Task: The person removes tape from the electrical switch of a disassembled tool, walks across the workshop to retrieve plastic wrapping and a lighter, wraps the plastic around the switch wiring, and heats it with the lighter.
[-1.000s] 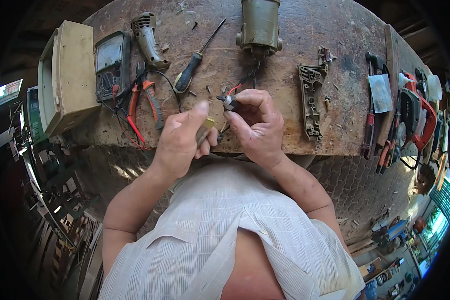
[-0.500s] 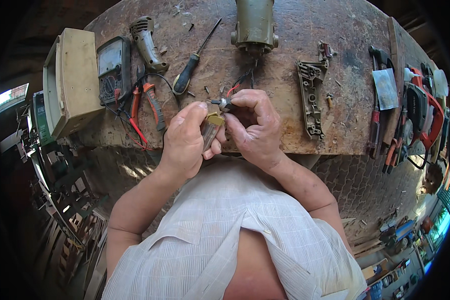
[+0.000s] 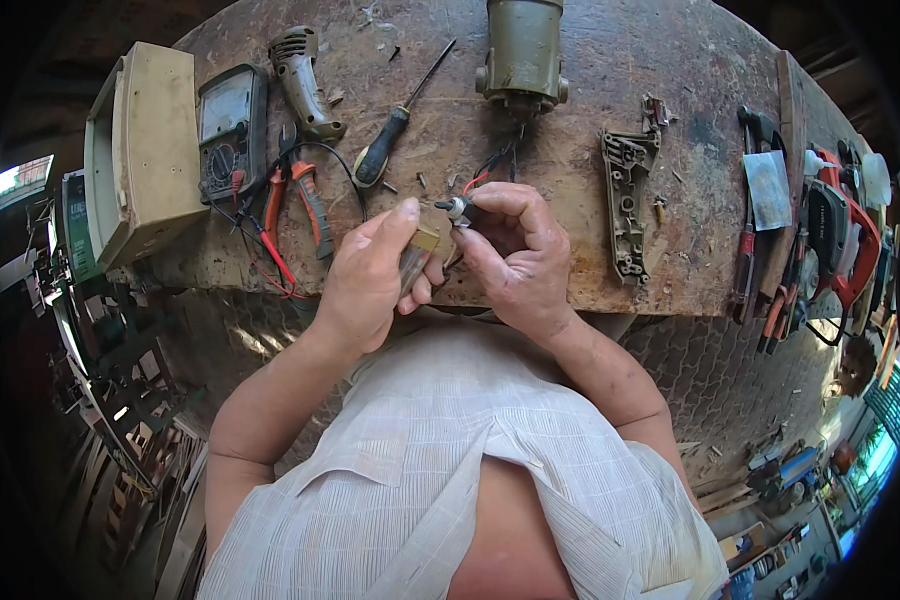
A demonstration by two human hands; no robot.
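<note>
My left hand (image 3: 362, 275) is closed around a small lighter-like piece (image 3: 419, 250) with a flat gold-coloured end and a greyish, see-through body. Facing it, my right hand (image 3: 523, 258) pinches a small black part with a pale metal collar (image 3: 457, 208) between thumb and fingertips. A narrow gap separates the two pieces. Red and black wires (image 3: 486, 172) run from behind my right fingers to an olive motor housing (image 3: 524, 58) at the far side of the bench. My fingers hide much of both held pieces.
Left on the worn wooden bench (image 3: 670, 55) are a beige box (image 3: 160, 150), a multimeter (image 3: 232, 130), a tool-handle shell (image 3: 308, 85), red-handled pliers (image 3: 311, 205) and a screwdriver (image 3: 382, 148). A handle half (image 3: 625, 210) lies right, with several tools along that edge.
The lighter-like piece in my left hand has moved a little away from the part in my right hand, so a gap now shows. The whole view has shifted slightly.
</note>
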